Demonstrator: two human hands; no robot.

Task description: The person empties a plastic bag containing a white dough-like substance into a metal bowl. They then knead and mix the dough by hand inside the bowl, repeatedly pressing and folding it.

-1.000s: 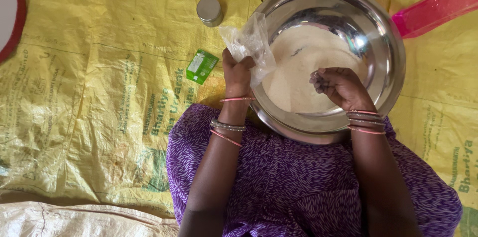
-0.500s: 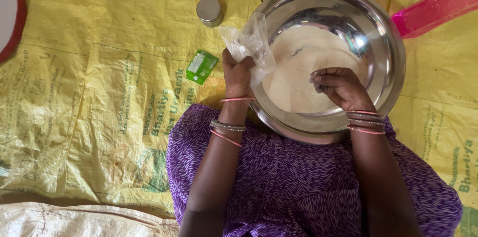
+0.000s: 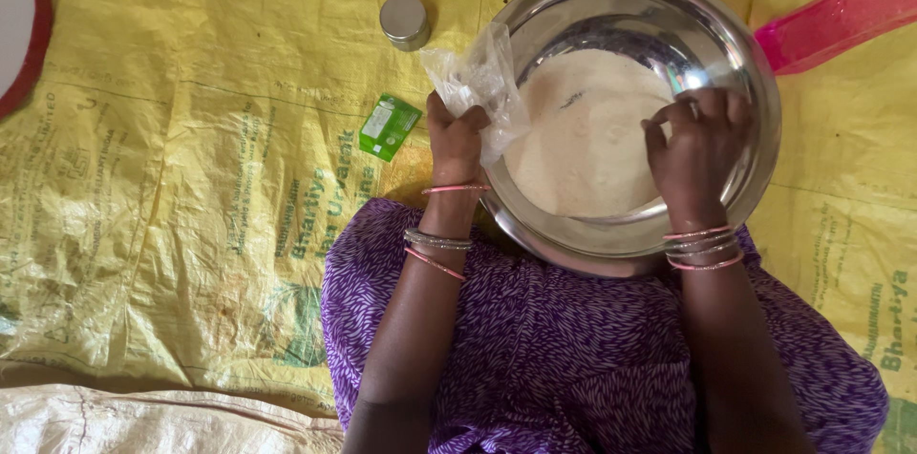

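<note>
I look down at 2 hands working over a wide steel bowl (image 3: 755,163) that rests against the lap in purple patterned cloth (image 3: 573,368). My left hand (image 3: 457,137) is at the near-left rim of the bowl, and its grip is closed around a crumpled clear plastic bag (image 3: 478,82), which stands up just over the rim. My right hand (image 3: 695,150) is inside the bowl on the right side, the fingers curled down toward the white flour (image 3: 583,139); its grip is narrow, but I cannot tell if it pinches any flour.

To do this step well, I judge that the bag must stay over the bowl, so anything falling from it lands in the flour and not on the yellow woven sheet (image 3: 172,206). The right hand should work gently, because the flour is fine and could fly up.

About containers: the bowl holds 1 flat heap of flour, filling the lower part only. The bag looks almost empty. On the sheet, well apart from the bowl, stands 1 small round metal tin (image 3: 404,21) with its lid on, and 1 small green packet (image 3: 390,126) lies near the left hand.
</note>
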